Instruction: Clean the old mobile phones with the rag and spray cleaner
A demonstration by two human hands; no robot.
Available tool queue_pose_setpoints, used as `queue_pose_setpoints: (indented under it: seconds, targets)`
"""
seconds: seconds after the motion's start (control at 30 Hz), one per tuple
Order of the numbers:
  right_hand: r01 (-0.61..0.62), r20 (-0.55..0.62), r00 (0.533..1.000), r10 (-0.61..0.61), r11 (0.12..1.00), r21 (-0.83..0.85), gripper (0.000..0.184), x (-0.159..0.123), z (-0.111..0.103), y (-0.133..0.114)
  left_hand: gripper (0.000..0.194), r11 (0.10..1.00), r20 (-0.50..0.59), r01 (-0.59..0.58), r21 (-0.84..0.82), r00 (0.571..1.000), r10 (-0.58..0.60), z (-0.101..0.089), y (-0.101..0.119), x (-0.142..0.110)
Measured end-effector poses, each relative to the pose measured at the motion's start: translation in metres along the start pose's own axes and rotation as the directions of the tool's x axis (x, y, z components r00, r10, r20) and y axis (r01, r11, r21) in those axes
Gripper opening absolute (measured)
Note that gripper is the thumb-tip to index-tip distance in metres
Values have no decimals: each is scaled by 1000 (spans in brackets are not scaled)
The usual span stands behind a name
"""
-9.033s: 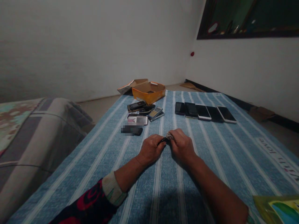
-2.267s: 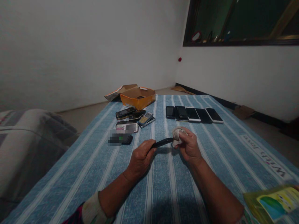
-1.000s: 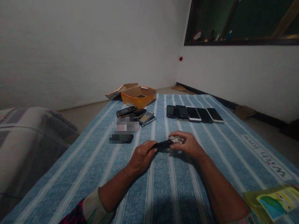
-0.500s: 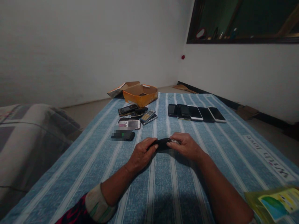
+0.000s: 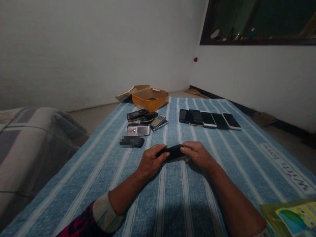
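Observation:
A slim black mobile phone [image 5: 174,153] is held level above the striped cloth between my two hands. My left hand [image 5: 151,162] is closed on its left end, thumb in front and fingers behind. Its right end is pinched by my right hand [image 5: 198,154]. A bit of crumpled whitish wipe [image 5: 187,159] shows under the right fingers; most of it is hidden. Beyond my left hand lie a dark phone [image 5: 138,141], partly pixelated, a white-and-pink keypad phone [image 5: 139,130] and a silver-blue keypad phone [image 5: 158,121].
An orange cardboard box [image 5: 150,102] stands open at the far end, a small heap of black phones [image 5: 137,114] before it. Several phones lie in a row at far right, including a white-edged one [image 5: 232,121]. A yellow-green packet [image 5: 291,215] lies near right. A draped fabric [image 5: 39,148] borders the left.
The right hand has shifted from rubbing the phone's end with the crumpled wipe to pinching that end directly. The wipe is now mostly hidden, and the phone's broad face has turned toward me.

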State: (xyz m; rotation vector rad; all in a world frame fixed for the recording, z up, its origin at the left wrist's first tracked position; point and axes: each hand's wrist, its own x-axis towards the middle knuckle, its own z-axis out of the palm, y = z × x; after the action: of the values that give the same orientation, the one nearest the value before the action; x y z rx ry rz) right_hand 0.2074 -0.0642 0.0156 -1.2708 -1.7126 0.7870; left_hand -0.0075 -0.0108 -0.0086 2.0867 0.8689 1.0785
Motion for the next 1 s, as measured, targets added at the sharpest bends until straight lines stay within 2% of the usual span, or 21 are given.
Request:
queue_pose_setpoints:
  seconds: [0.27,0.43,0.57,0.73,1.0]
  targets:
    - [-25,-8,1000,26,997,78,31,-1,1,1,22,998,13,57,-28,998,-57,1,2,1]
    - [107,-65,992,-106,994,14,26,0,2,-8,24,994,-22,70,-80,997,-72,-1,1,2]
    - [183,-93,978,-187,982,-46,22,0,3,-18,23,989,-10,61,-136,998,-63,-3,3,2]
    - [222,-102,967,-233,969,-111,18,-1,2,-26,25,979,-2,60,-193,998,-62,-3,6,3]
    - [198,-62,974,-217,955,-219,21,-1,2,-31,28,973,-18,58,-225,998,-63,-3,4,3]
